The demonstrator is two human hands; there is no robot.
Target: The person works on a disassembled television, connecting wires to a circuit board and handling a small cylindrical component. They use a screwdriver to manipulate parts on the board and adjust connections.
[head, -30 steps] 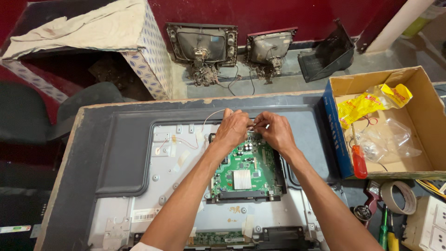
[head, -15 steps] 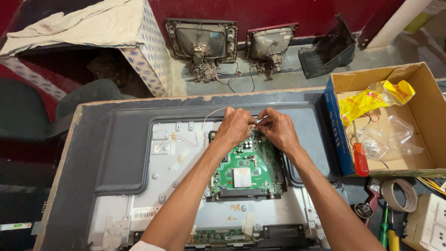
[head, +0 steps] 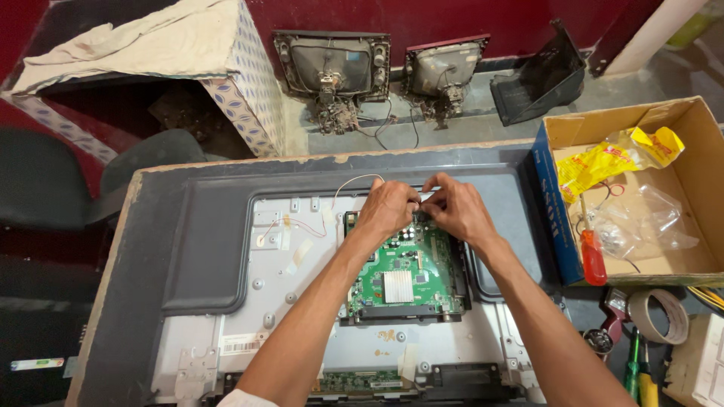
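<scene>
Centre of frame: left hand (head: 388, 209) and right hand (head: 456, 211), fingertips together, pinch a small connector at the top edge of the green circuit board (head: 403, 275). Cardboard box (head: 697, 124) at right.

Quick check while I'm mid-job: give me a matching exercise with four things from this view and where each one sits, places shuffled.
Things:
1. green circuit board
2. red-handled screwdriver
3. tape roll
4. pale cloth

Places:
A. on the patterned box at top left
B. inside the cardboard box
C. under both hands, on the opened television back
D. below the cardboard box, at right

Pairs: 1-C, 2-B, 3-D, 4-A
</scene>
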